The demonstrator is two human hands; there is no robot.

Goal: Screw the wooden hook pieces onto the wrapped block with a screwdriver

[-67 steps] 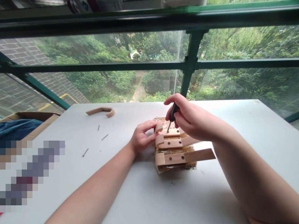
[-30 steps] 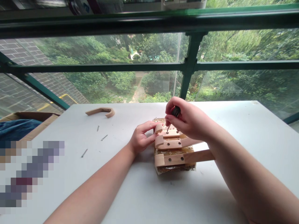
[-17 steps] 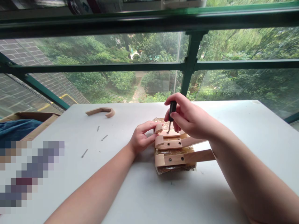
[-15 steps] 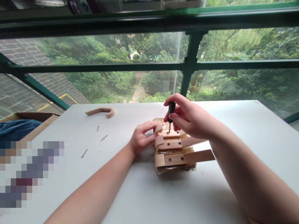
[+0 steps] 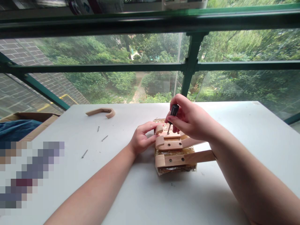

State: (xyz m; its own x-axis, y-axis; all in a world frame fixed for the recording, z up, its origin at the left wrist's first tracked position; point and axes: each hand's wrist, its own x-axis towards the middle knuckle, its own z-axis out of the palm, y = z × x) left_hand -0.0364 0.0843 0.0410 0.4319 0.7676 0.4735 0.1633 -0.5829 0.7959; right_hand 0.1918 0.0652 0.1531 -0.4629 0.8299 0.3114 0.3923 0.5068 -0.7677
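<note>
Right hand (image 5: 191, 122) grips the driver (image 5: 173, 113), tip at the far hook (image 5: 173, 134), centre of the frame; left hand (image 5: 142, 137) pinches that hook. 2 nearer hooks (image 5: 176, 160) show 2 seated screws (image 5: 170, 161) each. Unfastened: 1 loose hook (image 5: 100, 110), upper left; 3 loose screws (image 5: 84, 153), left.

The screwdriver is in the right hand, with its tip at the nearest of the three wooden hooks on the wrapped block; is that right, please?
Not quite: the head view shows the screwdriver with its tip at the farthest wooden hook of the three, not the nearest. The right hand and wrapped block are correct.
</note>
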